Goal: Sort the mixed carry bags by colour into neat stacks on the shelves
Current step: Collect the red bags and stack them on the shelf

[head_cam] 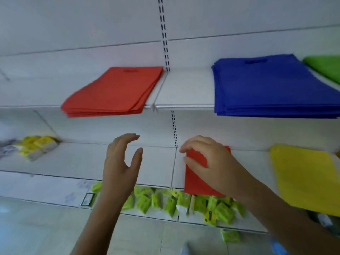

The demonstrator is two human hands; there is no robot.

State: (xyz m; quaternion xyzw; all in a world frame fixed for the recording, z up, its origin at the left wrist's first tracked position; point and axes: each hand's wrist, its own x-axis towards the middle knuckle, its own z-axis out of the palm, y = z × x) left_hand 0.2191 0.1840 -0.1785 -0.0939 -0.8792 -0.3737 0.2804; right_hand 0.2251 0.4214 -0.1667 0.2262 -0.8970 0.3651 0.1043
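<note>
Head view: we find the sorting well advanced. On the upper shelf (184, 105) lie a red stack (112, 91), a blue stack (272, 85) and, at the far right edge, a green stack (325, 69). On the middle shelf (73, 162) a yellow stack (305, 177) sits at the right. Our right hand (206, 162) curls its fingers over a lone red bag (195, 183) lying on that middle shelf, apparently gripping its upper edge. Our left hand (123, 162) hangs released, fingers relaxed, holding nothing. We judge that this red bag has yet to join its stack above. Small green packets (165, 201) litter the lowest shelf; yellow packets (36, 144) sit at far left.
</note>
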